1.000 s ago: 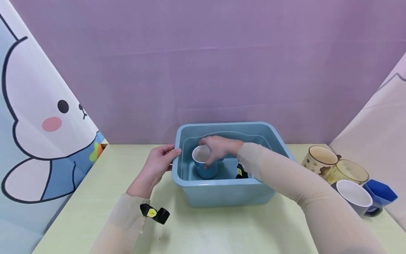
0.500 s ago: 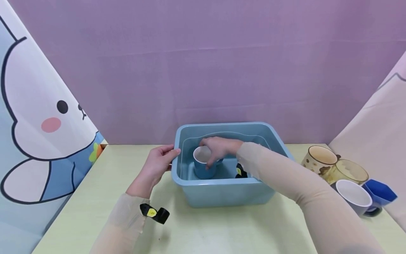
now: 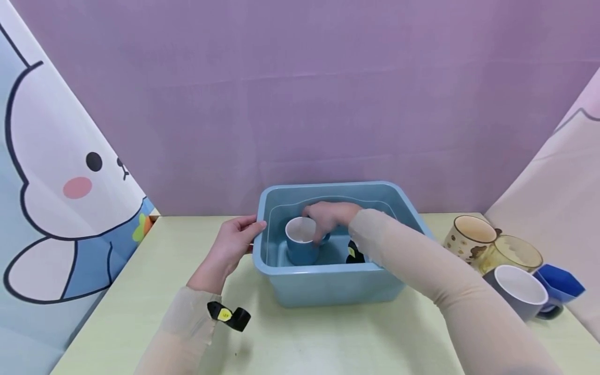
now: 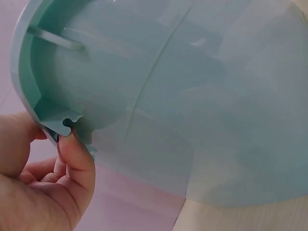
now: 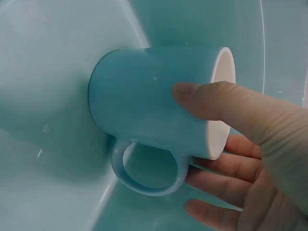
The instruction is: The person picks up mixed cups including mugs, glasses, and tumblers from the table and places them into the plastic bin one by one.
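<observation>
A light-blue mug (image 3: 300,252) with a white inside stands upright at the left end of a blue plastic basin (image 3: 335,289). My right hand (image 3: 328,216) reaches into the basin beside the mug's rim. In the right wrist view the thumb (image 5: 202,98) overlaps the mug's side, while the other fingers extend loosely past the rim, near the handle (image 5: 151,180). My left hand (image 3: 234,239) grips the basin's left rim, thumb on top. From the left wrist view, its fingertips (image 4: 72,149) curl under the rim by a small notched rib.
At the table's right end stand a cream patterned mug (image 3: 470,237), a yellow see-through cup (image 3: 511,255), a grey mug (image 3: 515,299) with a white inside and a dark-blue angular cup (image 3: 564,284). A purple cloth (image 3: 300,104) hangs behind the table (image 3: 304,344).
My right hand has drawn to the right, off the mug's opening, and its thumb no longer crosses the mug's front. The mug has shifted slightly right. My left hand has stayed on the rim.
</observation>
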Demonstrator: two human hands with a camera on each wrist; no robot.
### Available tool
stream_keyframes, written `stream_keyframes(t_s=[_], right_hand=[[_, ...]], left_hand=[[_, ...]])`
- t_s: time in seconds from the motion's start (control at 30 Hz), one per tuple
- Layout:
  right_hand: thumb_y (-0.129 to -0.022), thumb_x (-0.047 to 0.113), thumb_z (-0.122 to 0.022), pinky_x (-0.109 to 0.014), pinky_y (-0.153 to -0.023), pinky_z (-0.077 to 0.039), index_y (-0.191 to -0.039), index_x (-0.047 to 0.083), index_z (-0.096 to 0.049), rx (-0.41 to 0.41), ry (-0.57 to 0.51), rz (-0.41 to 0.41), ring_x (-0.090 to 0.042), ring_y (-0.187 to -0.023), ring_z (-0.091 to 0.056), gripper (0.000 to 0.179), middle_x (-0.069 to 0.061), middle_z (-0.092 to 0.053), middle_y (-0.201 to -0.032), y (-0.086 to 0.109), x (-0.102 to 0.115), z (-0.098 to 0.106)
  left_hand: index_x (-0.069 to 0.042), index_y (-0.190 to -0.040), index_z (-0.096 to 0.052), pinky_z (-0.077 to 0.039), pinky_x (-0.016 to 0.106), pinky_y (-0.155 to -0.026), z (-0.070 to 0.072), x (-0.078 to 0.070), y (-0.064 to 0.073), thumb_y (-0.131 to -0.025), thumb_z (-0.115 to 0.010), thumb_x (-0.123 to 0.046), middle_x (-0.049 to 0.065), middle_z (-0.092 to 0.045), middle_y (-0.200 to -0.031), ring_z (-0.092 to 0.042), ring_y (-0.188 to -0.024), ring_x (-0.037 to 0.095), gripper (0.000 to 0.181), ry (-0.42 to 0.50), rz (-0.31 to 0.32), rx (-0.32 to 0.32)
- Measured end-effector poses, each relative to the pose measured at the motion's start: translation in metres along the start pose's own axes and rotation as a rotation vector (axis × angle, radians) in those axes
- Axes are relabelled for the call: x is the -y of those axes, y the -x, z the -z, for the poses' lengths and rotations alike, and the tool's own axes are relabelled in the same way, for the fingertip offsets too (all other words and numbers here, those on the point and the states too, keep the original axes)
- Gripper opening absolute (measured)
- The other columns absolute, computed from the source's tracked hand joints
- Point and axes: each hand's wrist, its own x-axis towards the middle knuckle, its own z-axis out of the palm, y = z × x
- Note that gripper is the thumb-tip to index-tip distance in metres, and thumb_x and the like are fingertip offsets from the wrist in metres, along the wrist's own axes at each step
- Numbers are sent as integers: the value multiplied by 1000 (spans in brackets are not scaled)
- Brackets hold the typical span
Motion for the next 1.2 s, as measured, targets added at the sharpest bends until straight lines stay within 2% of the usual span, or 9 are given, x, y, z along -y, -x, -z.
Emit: stream_keyframes(t_s=[0.3,0.57,0.83,1.2], right_hand=[[-70,35,-83,-37,-89,-51,-127,12,-53,-35,-28,16,-18,-103,-55,68,-5,-59,-122,-1,0,-2],[-70,43,-80,-30,-82,-52,-127,11,-53,-60,18,39,-13,-98,-57,71,-5,-61,-120,-3,-1,-3],[-72,44,-79,-31,-83,-52,-130,10,-50,-76,6,53,-15,-100,-57,74,-6,-60,-121,-3,1,-3],[-72,46,-79,-29,-83,-52,-131,12,-51,-84,-7,58,-13,-99,-56,74,-4,-60,-122,-8,-1,-5]], left_hand=[[-8,-133,-54,-56,34,-80,-1,1,0,-95,-56,-28,15,-62,-119,-64,-89,18,43,8,-7,6],[-8,-134,-53,-56,38,-83,-3,2,-2,-95,-56,-28,17,-61,-124,-64,-93,18,44,19,-18,16],[-6,-134,-53,-56,36,-81,-2,0,-2,-95,-56,-28,18,-61,-124,-64,-88,14,45,22,-17,17],[-7,-134,-53,-57,34,-80,-1,-1,-1,-95,-56,-27,17,-61,-123,-64,-90,16,44,9,-16,16]])
